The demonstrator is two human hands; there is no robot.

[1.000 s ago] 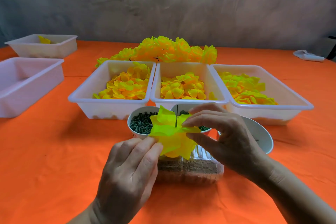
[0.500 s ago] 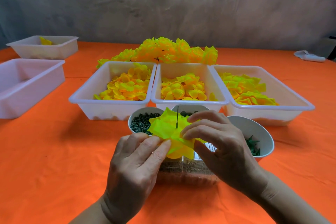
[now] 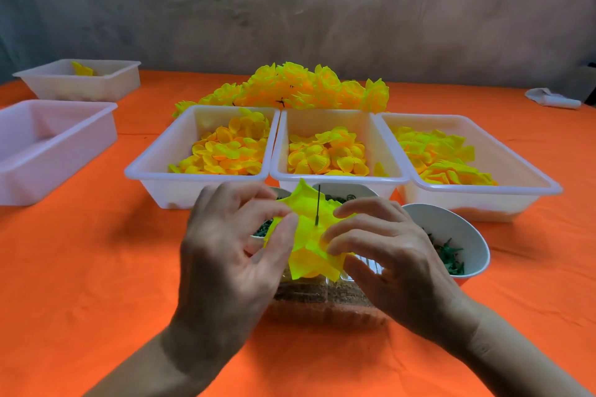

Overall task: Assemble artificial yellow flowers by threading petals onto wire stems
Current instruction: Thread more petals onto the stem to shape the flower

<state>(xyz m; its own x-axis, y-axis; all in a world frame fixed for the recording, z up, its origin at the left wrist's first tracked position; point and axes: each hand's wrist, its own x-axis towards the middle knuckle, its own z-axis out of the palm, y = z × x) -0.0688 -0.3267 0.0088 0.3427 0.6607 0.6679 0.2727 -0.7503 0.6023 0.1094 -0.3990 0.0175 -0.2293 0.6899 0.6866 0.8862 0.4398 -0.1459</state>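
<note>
Head view, centre of the frame: both hands pinch the yellow petal layer point(image 3: 309, 242) on the wire stem point(image 3: 318, 205), whose tip pokes up through its middle. The left hand point(image 3: 232, 255) has spread wider since a moment ago, thumb and fingertips on the left edge; the right hand point(image 3: 387, 255) grips the right edge. Petals look lower on the wire, so threading seems nearly seated. Petal trays point(image 3: 151, 171) wait behind.

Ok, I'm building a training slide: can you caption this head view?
Both hands, left and right, pinch a yellow petal threaded on a wire stem, before three petal trays.
</note>
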